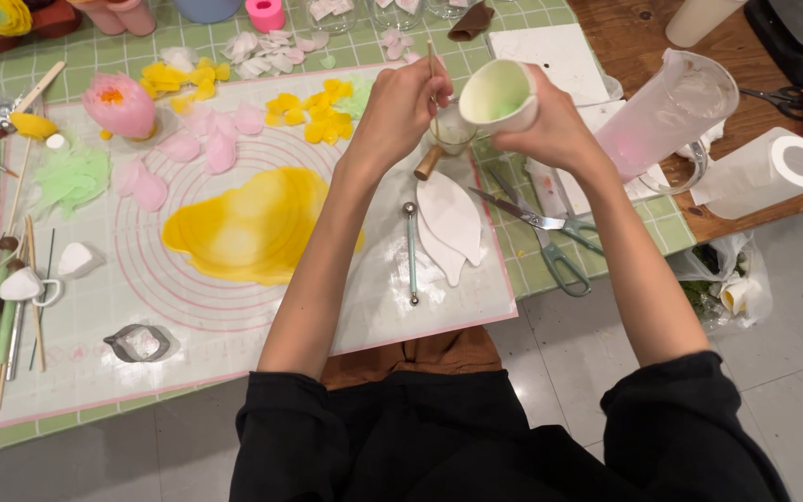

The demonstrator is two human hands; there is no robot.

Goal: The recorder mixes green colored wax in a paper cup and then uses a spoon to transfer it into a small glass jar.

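Head view, craft table seen from above. Right hand [550, 125], upper centre-right of the frame, fingers curled and pressed around a small white cup [499, 96] tinted pale green inside, tilted with its mouth toward the camera; left hand [400, 110], just left of the cup, fingertips pinching a thin wooden stick [432, 67] that stands nearly upright beside the cup's rim; below the two hands, a small glass jar [453, 132] and a wooden-handled tool [428, 164] on the white silicone mat [234, 335]. On the mat: a large yellow petal-shaped sheet [253, 228] at centre; white leaf-shaped pieces [450, 218] and a metal ball tool [411, 253] at centre-right; pink petals [202, 139] and small yellow petals [313, 116] toward the top; a pink flower [121, 104] at upper left; pale green feathery pieces [72, 177] at left; a metal cutter [141, 342] at lower left. Right of the mat, green-handled scissors [550, 237] on the green checked cloth [536, 256]; a clear measuring jug [666, 116] and a paper towel roll [769, 170] at upper right.
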